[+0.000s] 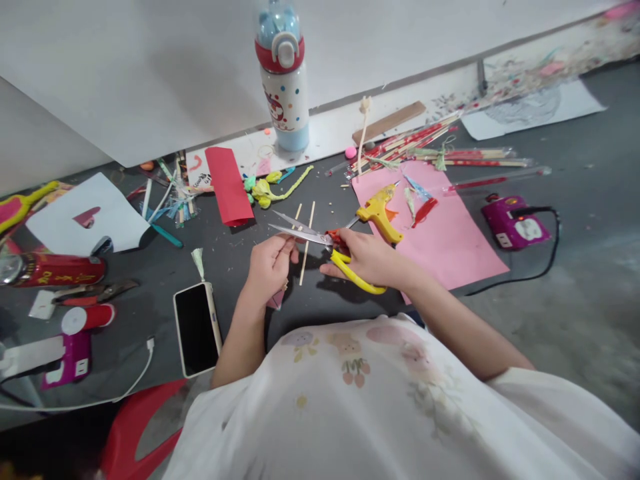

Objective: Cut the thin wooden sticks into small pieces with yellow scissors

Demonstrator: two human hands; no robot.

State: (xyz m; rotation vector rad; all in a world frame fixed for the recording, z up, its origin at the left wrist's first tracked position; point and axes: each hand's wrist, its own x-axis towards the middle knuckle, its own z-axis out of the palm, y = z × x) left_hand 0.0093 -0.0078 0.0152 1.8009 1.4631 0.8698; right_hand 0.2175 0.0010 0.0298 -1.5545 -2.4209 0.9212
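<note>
My right hand (367,257) grips a pair of scissors (306,235) with yellow handles. Its two blades stand slightly apart and point left, over my left hand (273,262). The left fingers are pinched together just below the blades, on a thin wooden stick (297,215) whose upper end shows beyond them. Most of that stick is hidden by the hand and blades. A second wooden stick (307,245) lies on the dark table between my hands. Under my left wrist a small pink piece (276,299) is partly covered. Close beyond my right hand lies a yellow glue gun (381,212).
Pink paper (450,250) lies at right, near a purple power adapter (515,223) with a black cable. A bottle (285,100) stands at the back beside red card (229,187). To the left are a phone (197,330), pliers (100,292) and a red can (60,269).
</note>
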